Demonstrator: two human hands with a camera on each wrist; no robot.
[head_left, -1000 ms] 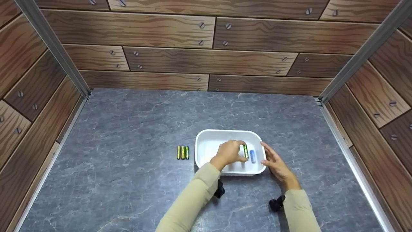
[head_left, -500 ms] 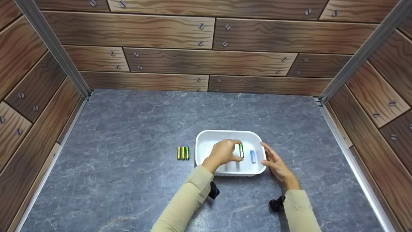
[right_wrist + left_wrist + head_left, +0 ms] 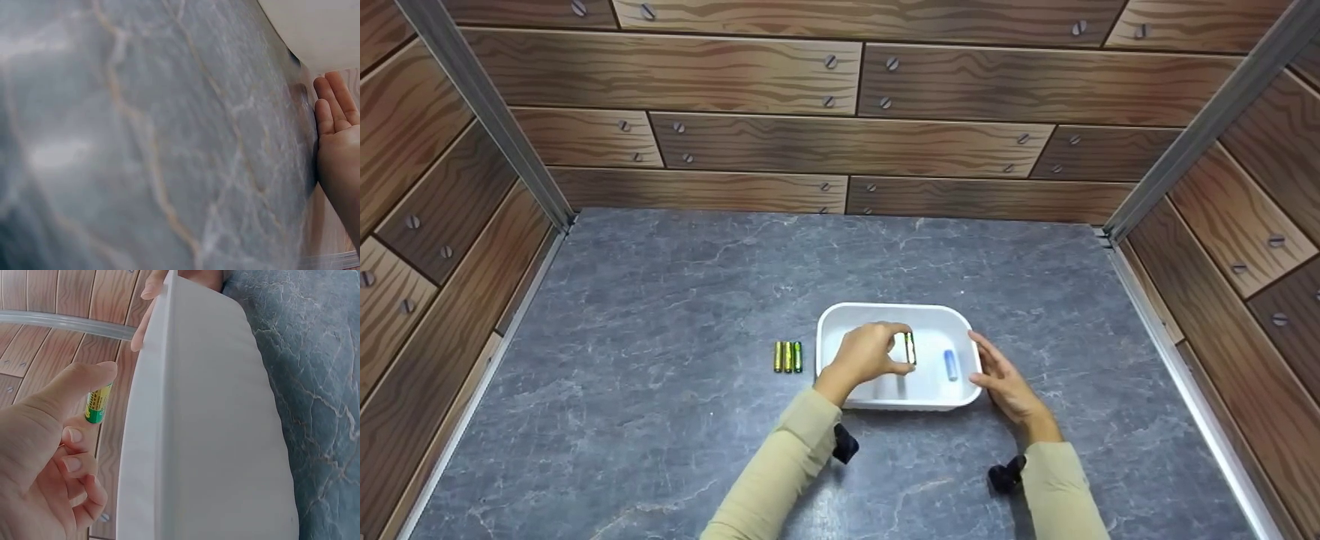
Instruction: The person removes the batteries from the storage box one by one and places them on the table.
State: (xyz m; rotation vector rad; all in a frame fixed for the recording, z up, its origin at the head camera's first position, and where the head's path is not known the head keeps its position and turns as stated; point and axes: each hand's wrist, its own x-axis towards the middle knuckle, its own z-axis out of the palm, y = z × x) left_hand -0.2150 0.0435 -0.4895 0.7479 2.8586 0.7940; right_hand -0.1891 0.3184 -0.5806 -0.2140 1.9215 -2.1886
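My left hand point(image 3: 864, 352) pinches a green-and-gold battery point(image 3: 910, 349) by its ends, between thumb and finger, above the inside of a white plastic tub point(image 3: 898, 404). In the left wrist view, the battery point(image 3: 98, 404) shows its yellow and green wrapper, and the other fingers curl loosely below it. A blue battery-shaped cylinder point(image 3: 951, 365) lies in the tub's right part. My right hand point(image 3: 1011, 386) rests against the tub's right rim, thumb and fingers spread along it. In the right wrist view, the fingers of that hand point(image 3: 340, 121) stretch out rather straight beside the tub's wall.
Several matching green-and-gold batteries point(image 3: 788, 357) lie side by side on the grey marbled table point(image 3: 660, 420), just left of the tub. Wood-patterned walls point(image 3: 840, 139) enclose the table at the back and both sides. A black wrist camera point(image 3: 846, 444) hangs under the left sleeve.
My left hand has moved left over the tub with the battery pinched in it, away from the blue cylinder. The right hand and the tub stay in place.
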